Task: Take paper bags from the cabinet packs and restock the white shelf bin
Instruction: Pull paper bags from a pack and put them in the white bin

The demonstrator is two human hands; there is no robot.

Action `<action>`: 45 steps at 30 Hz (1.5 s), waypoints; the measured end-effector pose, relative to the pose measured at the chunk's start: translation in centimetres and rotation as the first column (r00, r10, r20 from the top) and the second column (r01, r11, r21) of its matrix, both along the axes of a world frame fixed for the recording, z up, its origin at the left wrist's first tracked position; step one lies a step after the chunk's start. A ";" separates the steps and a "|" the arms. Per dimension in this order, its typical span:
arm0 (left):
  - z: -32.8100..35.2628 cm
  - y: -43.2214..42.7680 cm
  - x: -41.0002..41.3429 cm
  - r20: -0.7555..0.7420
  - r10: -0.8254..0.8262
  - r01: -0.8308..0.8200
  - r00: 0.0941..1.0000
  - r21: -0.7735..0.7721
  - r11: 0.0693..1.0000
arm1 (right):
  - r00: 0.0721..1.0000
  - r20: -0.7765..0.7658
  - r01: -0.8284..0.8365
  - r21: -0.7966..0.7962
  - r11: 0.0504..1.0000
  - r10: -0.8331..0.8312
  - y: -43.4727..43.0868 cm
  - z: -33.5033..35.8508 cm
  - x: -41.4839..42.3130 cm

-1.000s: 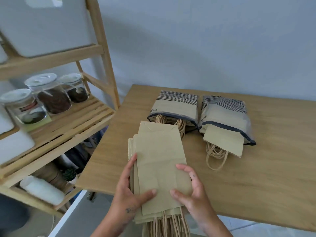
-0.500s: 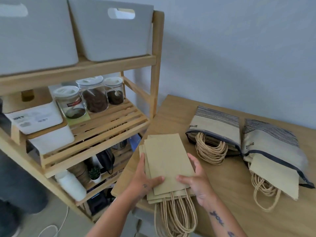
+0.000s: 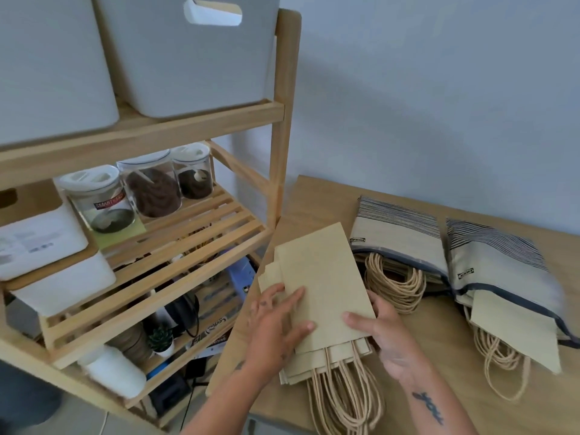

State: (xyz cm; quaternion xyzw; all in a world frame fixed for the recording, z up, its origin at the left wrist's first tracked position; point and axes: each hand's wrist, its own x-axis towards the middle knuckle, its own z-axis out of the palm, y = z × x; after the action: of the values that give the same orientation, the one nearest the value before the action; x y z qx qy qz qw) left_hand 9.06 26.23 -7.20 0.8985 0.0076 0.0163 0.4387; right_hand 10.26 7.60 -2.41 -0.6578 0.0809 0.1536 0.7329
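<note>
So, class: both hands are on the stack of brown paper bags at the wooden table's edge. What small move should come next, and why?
Probably lift the stack of brown paper bags and carry it up towards the white plastic bin with the handle slot on the top shelf. The left hand rests flat on it, and the right hand grips its edge.
</note>
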 end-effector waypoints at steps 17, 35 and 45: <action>2.4 -3.5 0.2 -0.095 -0.190 0.113 0.977 -0.523 0.844 | 0.978 0.102 -0.203 0.245 0.948 0.183 0.0 1.6 1.2; 5.0 -4.0 1.1 -0.195 -0.142 -0.017 0.970 -0.643 0.766 | 0.945 0.199 -0.300 0.210 0.930 0.260 0.0 0.6 1.3; 6.3 -3.3 1.9 -0.264 -0.100 -0.101 0.959 -0.654 0.750 | 0.961 0.145 -0.259 0.162 0.952 0.236 -1.5 0.5 1.7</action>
State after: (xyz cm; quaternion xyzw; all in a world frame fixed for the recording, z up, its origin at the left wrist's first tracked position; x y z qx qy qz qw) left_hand 10.96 22.90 -0.90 0.6778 0.0755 -0.1156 0.7222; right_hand 11.92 6.14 -1.87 -0.6024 -0.0623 0.2098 0.7676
